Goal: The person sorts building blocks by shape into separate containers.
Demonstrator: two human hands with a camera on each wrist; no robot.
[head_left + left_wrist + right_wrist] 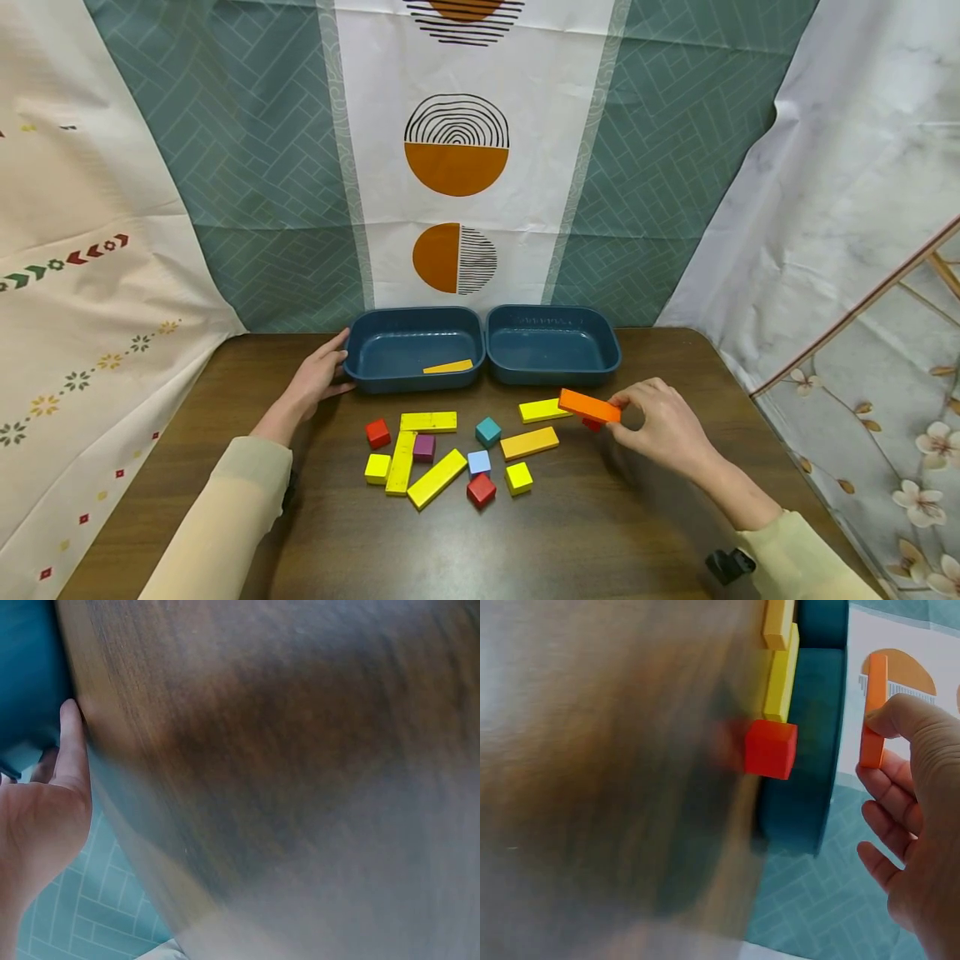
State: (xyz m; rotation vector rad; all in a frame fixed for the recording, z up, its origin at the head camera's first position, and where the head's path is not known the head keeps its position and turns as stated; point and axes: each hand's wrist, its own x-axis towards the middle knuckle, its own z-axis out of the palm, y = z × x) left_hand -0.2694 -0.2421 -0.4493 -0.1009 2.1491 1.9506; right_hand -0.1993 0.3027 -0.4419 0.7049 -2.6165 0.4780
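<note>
In the head view my right hand [663, 425] pinches one end of an orange rectangular block [588, 407] between thumb and fingers, holding it above the table. Below that block, a red cube [592, 423] is partly hidden. The right wrist view shows the thumb on one side of the orange block [874, 709] and fingertips behind it. My left hand [318, 379] rests against the outer left wall of the left dark blue tray [414, 385], thumb extended along it. A yellow-orange flat block [448, 367] lies inside that tray.
A second blue tray [551, 377] stands beside the first, touching or nearly so. In front lie several yellow blocks [437, 479], an orange-yellow block [529, 443], a teal cube [488, 431], a purple cube [423, 448], a light blue cube [478, 462] and other red and yellow cubes.
</note>
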